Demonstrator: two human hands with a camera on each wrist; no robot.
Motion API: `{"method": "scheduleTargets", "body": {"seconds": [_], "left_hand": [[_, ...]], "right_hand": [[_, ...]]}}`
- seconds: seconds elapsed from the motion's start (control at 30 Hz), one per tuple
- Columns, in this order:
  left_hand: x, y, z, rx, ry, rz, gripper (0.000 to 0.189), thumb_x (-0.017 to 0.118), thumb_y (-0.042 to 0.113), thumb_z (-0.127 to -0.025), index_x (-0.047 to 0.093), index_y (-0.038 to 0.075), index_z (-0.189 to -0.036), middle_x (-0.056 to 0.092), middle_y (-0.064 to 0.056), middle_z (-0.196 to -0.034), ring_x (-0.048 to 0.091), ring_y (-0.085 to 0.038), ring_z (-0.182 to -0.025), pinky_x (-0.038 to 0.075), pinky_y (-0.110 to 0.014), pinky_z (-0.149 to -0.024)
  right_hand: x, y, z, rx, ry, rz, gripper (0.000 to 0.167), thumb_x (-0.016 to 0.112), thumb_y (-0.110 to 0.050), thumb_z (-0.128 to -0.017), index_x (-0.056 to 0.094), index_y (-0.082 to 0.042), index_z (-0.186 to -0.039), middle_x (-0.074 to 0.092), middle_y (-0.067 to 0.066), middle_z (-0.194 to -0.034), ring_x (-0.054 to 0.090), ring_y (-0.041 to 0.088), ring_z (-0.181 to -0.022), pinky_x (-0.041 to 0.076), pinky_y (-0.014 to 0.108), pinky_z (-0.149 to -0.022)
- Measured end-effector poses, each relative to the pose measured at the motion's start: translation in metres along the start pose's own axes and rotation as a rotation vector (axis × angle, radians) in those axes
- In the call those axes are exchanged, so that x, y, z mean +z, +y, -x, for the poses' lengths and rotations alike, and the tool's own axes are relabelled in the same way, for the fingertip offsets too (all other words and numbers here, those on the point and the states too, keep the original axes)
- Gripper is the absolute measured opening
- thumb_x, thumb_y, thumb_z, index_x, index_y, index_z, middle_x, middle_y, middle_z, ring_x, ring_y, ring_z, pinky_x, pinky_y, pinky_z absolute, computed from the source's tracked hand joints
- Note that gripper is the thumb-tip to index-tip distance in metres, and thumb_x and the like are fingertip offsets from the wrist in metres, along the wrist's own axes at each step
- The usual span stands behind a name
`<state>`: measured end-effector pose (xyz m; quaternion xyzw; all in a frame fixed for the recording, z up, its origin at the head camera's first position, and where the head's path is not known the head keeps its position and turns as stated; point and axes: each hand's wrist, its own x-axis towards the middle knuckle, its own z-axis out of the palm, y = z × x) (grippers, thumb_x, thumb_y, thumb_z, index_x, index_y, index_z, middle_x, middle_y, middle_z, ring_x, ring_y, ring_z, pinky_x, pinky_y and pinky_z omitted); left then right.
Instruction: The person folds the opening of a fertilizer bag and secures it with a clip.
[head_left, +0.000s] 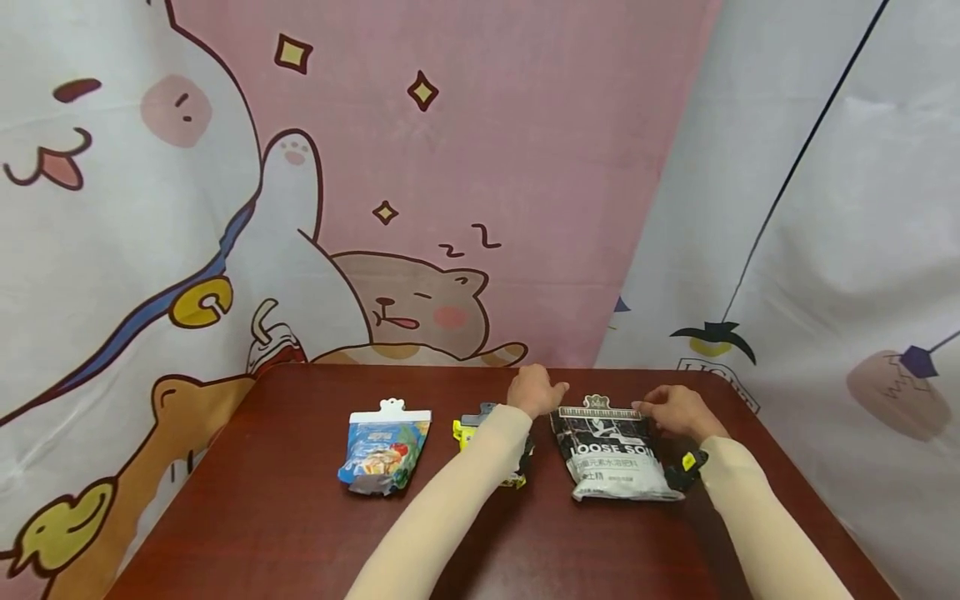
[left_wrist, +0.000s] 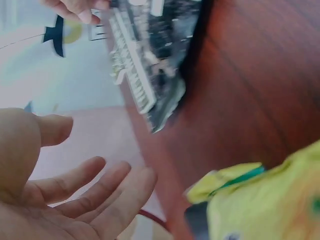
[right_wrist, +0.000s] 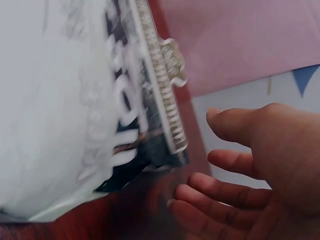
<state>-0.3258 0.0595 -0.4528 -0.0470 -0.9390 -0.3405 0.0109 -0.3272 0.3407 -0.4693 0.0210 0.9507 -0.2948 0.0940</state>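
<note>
A black-and-white bag printed "LOOSE SOIL" (head_left: pixel 615 462) lies on the table, its top edge held by a pale ruler-like sealing clip (head_left: pixel 597 412). Beside the clip's right end is my right hand (head_left: pixel 678 412); in the right wrist view its loosely bent fingers (right_wrist: pixel 225 192) hold nothing and stand apart from the clip. My left hand (head_left: pixel 534 392) hovers near the clip's left end, palm empty and fingers (left_wrist: pixel 107 195) spread in the left wrist view. Below it, partly hidden by the left sleeve, lies a yellow bag (head_left: pixel 465 436) with a grey clip (head_left: pixel 486 409).
At the left of the brown table (head_left: pixel 262 517) lies a blue food-print bag (head_left: pixel 386 450) with a white sealing clip (head_left: pixel 391 416). A cartoon-printed cloth (head_left: pixel 525 167) hangs behind the table's far edge. A black band with a yellow mark (head_left: pixel 688 462) is on the right wrist.
</note>
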Motion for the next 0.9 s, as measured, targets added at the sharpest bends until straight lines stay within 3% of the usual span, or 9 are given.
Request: {"method": "scheduleTargets", "body": {"seconds": [0.07,0.13,0.2,0.27,0.43,0.67,0.9], "left_hand": [[-0.006,-0.002,-0.001,0.035,0.018,-0.004,0.041,0.069,0.043,-0.097,0.074,0.003,-0.093,0.068,-0.006,-0.080,0.064,-0.019,-0.069,0.052,-0.033,-0.060],[-0.015,-0.003,0.000,0.076,0.050,-0.006,0.043,0.067,0.044,-0.098,0.073,0.005,-0.114,0.074,-0.010,-0.106,0.071,-0.025,-0.092,0.058,-0.038,-0.076],[-0.026,-0.005,0.002,0.110,0.075,-0.014,0.050,0.065,0.045,-0.099,0.066,0.007,-0.132,0.069,-0.013,-0.129,0.068,-0.029,-0.114,0.057,-0.043,-0.093],[-0.037,-0.008,0.004,0.144,0.093,-0.030,0.055,0.062,0.045,-0.101,0.059,0.008,-0.142,0.063,-0.015,-0.140,0.061,-0.033,-0.127,0.053,-0.048,-0.103],[-0.064,-0.023,0.014,0.183,0.137,-0.068,0.063,0.059,0.052,-0.101,0.052,0.013,-0.149,0.054,-0.016,-0.147,0.048,-0.038,-0.139,0.048,-0.053,-0.108],[-0.095,-0.060,0.030,0.228,0.194,-0.176,0.078,0.057,0.061,-0.098,0.037,0.015,-0.158,0.043,-0.019,-0.156,0.030,-0.042,-0.151,0.035,-0.059,-0.119],[-0.121,-0.102,0.056,0.196,0.226,-0.289,0.085,0.051,0.074,-0.094,0.030,0.027,-0.163,0.030,-0.017,-0.166,0.012,-0.044,-0.159,0.020,-0.070,-0.121]], "right_hand": [[-0.004,-0.004,0.004,-0.026,0.020,0.020,0.066,0.065,-0.048,-0.099,0.054,0.005,-0.137,0.067,0.028,-0.115,0.070,0.028,-0.081,0.059,0.047,-0.077],[-0.008,-0.008,0.009,-0.052,0.051,0.045,0.072,0.061,-0.055,-0.099,0.052,0.003,-0.141,0.063,0.031,-0.126,0.071,0.034,-0.092,0.057,0.055,-0.084],[-0.012,-0.012,0.014,-0.081,0.084,0.059,0.078,0.058,-0.063,-0.098,0.050,0.000,-0.144,0.057,0.033,-0.137,0.067,0.043,-0.107,0.052,0.063,-0.091],[-0.016,-0.015,0.020,-0.093,0.110,0.057,0.084,0.054,-0.069,-0.096,0.048,-0.004,-0.147,0.052,0.033,-0.143,0.058,0.049,-0.121,0.048,0.067,-0.096],[-0.024,-0.018,0.035,-0.109,0.158,0.030,0.090,0.053,-0.074,-0.093,0.039,-0.010,-0.155,0.045,0.031,-0.151,0.048,0.053,-0.133,0.044,0.071,-0.099],[-0.026,-0.016,0.051,-0.216,0.279,0.102,0.090,0.057,-0.070,-0.094,0.036,-0.010,-0.158,0.038,0.031,-0.156,0.043,0.054,-0.136,0.039,0.075,-0.101],[-0.021,-0.012,0.064,-0.280,0.352,0.169,0.089,0.063,-0.067,-0.092,0.036,-0.015,-0.159,0.029,0.032,-0.160,0.028,0.061,-0.142,0.026,0.084,-0.102]]}}
